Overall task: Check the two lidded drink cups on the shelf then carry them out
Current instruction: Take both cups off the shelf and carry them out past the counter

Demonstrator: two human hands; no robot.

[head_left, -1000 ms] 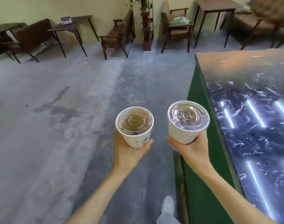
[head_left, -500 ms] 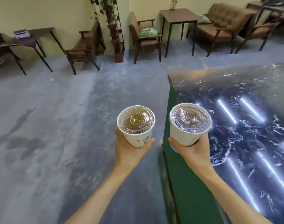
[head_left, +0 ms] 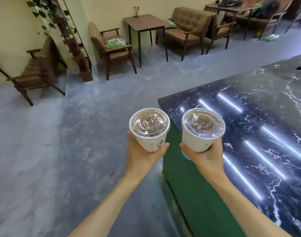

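Both bare forearms reached forward from six o'clock. The left hand point(head_left: 143, 156) was wrapped closed around the lower body of the left cup point(head_left: 150, 132), thumb at the cup's right side, fingers hidden behind it. The right hand point(head_left: 204, 156) was likewise curled tight around the base of the right cup point(head_left: 200, 134), thumb on the cup's left side. Both white paper cups stood upright, side by side but apart, each capped with a clear plastic lid through which brownish drink showed. The left cup hung over the grey floor point(head_left: 60, 142); the right cup hung over the near corner of the counter point(head_left: 266, 117) at three o'clock, whose dark marbled top mirrored bright strip lights above a green side panel.

Farther off, at eleven o'clock, a wooden plant ladder point(head_left: 74, 45) with trailing leaves leaned by the cream wall, a brown armchair point(head_left: 35, 74) to its left. At twelve o'clock another armchair carried a green cushion point(head_left: 114, 42), beside a small dark table point(head_left: 144, 23). At one o'clock stood a tufted brown sofa point(head_left: 189, 26), with more chairs blurred beyond.
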